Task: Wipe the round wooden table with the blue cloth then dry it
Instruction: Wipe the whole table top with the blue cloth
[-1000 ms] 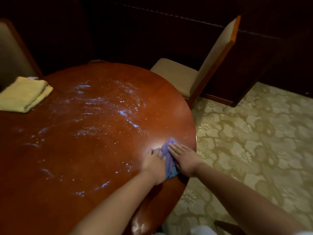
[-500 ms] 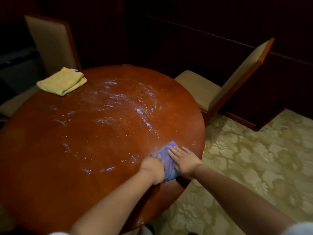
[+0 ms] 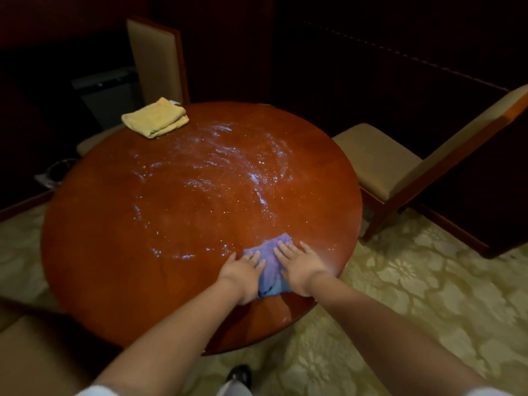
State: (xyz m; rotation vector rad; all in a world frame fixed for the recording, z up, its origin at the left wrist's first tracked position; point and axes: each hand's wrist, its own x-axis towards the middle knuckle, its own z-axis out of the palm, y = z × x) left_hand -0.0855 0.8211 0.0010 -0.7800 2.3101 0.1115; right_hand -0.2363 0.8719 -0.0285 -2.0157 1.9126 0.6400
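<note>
Hands: my left hand (image 3: 243, 271) and right hand (image 3: 298, 265) both lie flat, fingers straight, palms pressing down on the blue cloth (image 3: 271, 267); neither grips it.

Cloth: it sits bunched between and under my palms, on the near right part of the round wooden table (image 3: 114, 252), close to the edge nearest me.

What has changed: over the last second my hands have kept to almost the same patch of the tabletop, fingers a little more spread now. The larger change is in my view: my head has pulled back and turned left, so the whole table now shows.

Wet area: streaks of water (image 3: 217, 172) glisten across the middle and far side, well apart from the cloth.

Meaning for the task: I judge the wiping is underway but far from finished; the cloth needs to travel out over the wet middle.

Drying: the folded yellow towel (image 3: 155, 117) rests untouched at the far left edge, so drying has not begun.

Around: a chair (image 3: 400, 158) stands to the right, another chair (image 3: 155, 58) behind the towel.
</note>
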